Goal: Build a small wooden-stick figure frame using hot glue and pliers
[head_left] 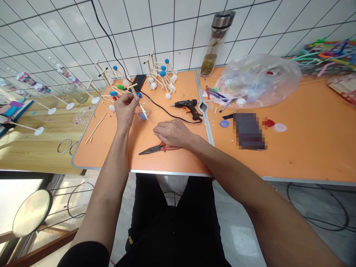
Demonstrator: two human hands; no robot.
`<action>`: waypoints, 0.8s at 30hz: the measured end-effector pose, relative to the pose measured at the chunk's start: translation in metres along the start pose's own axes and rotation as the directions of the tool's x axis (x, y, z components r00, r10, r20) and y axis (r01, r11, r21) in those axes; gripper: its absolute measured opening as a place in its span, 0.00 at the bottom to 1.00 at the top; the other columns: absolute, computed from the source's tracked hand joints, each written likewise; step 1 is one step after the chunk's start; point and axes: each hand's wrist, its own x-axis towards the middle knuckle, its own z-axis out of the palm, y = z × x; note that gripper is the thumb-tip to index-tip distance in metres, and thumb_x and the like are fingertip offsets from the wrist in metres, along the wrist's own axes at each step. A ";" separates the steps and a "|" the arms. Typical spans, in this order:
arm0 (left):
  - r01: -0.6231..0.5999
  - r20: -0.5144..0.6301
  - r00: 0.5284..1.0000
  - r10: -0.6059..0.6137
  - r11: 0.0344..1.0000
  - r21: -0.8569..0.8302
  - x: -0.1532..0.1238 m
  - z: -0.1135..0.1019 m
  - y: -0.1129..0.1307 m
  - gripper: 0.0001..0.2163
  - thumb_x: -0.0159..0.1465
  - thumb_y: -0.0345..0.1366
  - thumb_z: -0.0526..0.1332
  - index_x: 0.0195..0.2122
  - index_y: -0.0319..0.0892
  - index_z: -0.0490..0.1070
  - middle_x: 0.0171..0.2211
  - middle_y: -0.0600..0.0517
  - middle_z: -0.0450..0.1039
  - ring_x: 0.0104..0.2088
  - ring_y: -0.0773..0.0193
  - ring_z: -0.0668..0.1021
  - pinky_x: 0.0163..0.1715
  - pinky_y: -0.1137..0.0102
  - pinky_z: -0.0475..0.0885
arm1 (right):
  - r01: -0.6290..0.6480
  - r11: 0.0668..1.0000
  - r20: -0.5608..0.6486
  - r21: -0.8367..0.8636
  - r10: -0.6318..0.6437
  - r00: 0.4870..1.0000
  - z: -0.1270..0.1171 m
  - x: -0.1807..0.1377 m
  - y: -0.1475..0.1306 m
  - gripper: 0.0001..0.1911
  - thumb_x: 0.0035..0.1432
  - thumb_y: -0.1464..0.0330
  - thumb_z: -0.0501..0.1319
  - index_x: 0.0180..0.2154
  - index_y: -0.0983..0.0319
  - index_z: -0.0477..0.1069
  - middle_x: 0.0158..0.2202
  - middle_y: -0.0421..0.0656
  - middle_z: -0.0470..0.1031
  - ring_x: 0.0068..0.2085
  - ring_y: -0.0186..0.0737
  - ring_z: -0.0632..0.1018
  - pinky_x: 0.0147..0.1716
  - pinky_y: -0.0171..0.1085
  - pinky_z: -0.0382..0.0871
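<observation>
My left hand (125, 111) is closed in a pinch on a wooden stick frame (135, 91), pale sticks joined crosswise and raised above the orange table (172, 163). My right hand (174, 132) hovers over or rests on the table with fingers curled together; whatever its fingertips may hold is hidden. Just below it lies a pair of pliers (152, 149), jaws pointing left, its reddish handles partly under the hand. Behind my hands sits a black glue gun (187, 107), nozzle to the left. A small clear box (143, 115) is partly hidden by the held sticks.
Stick models with blue and white caps (162, 73) stand at the back. A black cord (155, 104) crosses the table. To the right are a tea bottle (213, 52), a plastic bag (258, 79) and a blurred-out dark rectangle (250, 131). A loose stick (96, 128) lies left.
</observation>
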 end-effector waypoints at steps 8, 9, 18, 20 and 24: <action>0.008 -0.049 0.999 -0.004 0.996 0.083 -0.005 0.004 0.008 0.11 0.59 0.43 0.79 0.30 0.45 0.81 0.28 0.56 0.75 0.29 0.67 0.73 0.32 0.70 0.68 | 0.002 1.000 0.014 -0.025 -0.002 1.000 0.002 -0.001 0.002 0.14 0.75 0.72 0.56 0.42 0.61 0.80 0.42 0.46 0.85 0.36 0.41 0.76 0.33 0.45 0.43; 0.016 -0.058 0.998 -0.011 0.996 0.084 -0.005 0.004 0.008 0.11 0.59 0.42 0.79 0.30 0.45 0.80 0.28 0.56 0.75 0.29 0.67 0.73 0.32 0.69 0.68 | 0.003 1.000 0.012 -0.022 -0.002 1.000 0.003 -0.001 0.003 0.13 0.75 0.72 0.56 0.42 0.61 0.80 0.42 0.46 0.85 0.36 0.41 0.76 0.33 0.45 0.43; 0.032 -0.103 0.994 -0.023 0.996 0.085 -0.006 0.004 0.004 0.12 0.61 0.39 0.80 0.31 0.45 0.77 0.28 0.57 0.70 0.31 0.65 0.73 0.35 0.68 0.69 | 0.004 1.000 0.015 -0.023 -0.004 1.000 0.002 -0.001 0.002 0.15 0.76 0.71 0.55 0.42 0.61 0.80 0.42 0.46 0.85 0.37 0.41 0.76 0.33 0.45 0.43; 0.018 -0.111 0.994 -0.008 0.995 0.095 -0.006 0.003 0.003 0.14 0.61 0.40 0.80 0.31 0.45 0.76 0.28 0.57 0.69 0.32 0.65 0.73 0.35 0.67 0.69 | 0.002 1.000 0.019 -0.030 -0.002 1.000 0.001 -0.001 0.002 0.14 0.76 0.72 0.55 0.42 0.61 0.80 0.42 0.46 0.85 0.36 0.41 0.76 0.33 0.45 0.43; -0.001 -0.120 0.993 0.014 0.994 0.106 -0.006 0.004 0.001 0.16 0.61 0.45 0.80 0.30 0.46 0.74 0.27 0.57 0.67 0.31 0.64 0.72 0.35 0.67 0.69 | -0.006 1.000 0.016 -0.021 0.006 1.000 0.000 -0.001 0.001 0.14 0.75 0.72 0.55 0.42 0.61 0.80 0.42 0.46 0.85 0.36 0.41 0.75 0.33 0.45 0.43</action>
